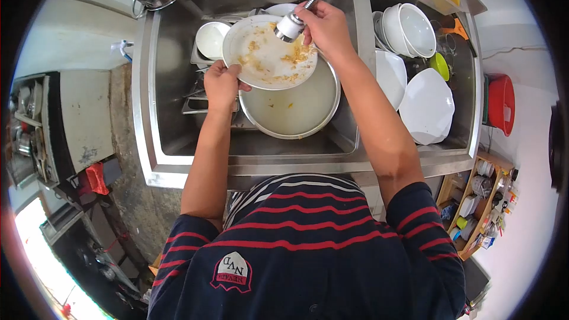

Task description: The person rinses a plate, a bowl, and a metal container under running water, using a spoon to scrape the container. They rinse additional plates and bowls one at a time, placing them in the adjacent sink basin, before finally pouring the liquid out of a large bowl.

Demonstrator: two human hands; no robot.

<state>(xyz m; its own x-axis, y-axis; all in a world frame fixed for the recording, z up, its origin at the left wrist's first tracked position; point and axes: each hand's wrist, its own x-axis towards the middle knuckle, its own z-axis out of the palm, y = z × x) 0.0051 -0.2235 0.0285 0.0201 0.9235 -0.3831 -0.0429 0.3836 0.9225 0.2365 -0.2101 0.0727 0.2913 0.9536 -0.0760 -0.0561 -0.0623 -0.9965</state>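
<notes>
Item: my left hand (pixel 222 88), fingers pinching the near-left rim of a white plate (pixel 259 68) smeared with food scraps, held over the sink (pixel 172 136).
Item: my right hand (pixel 329 28), fingers wrapped around the spray head (pixel 290 28), nozzle above the plate; whether they also touch its rim, I cannot tell.
Item: metal basin (pixel 290 137), cloudy water (pixel 290 111) inside, partly beneath the plate.
Hazards, by my judgement: a greasy rim could slip from my one-sided pinch and strike the basin; a hard jet could splash off the plate; steeper tilting could slide scraps into the water.
</notes>
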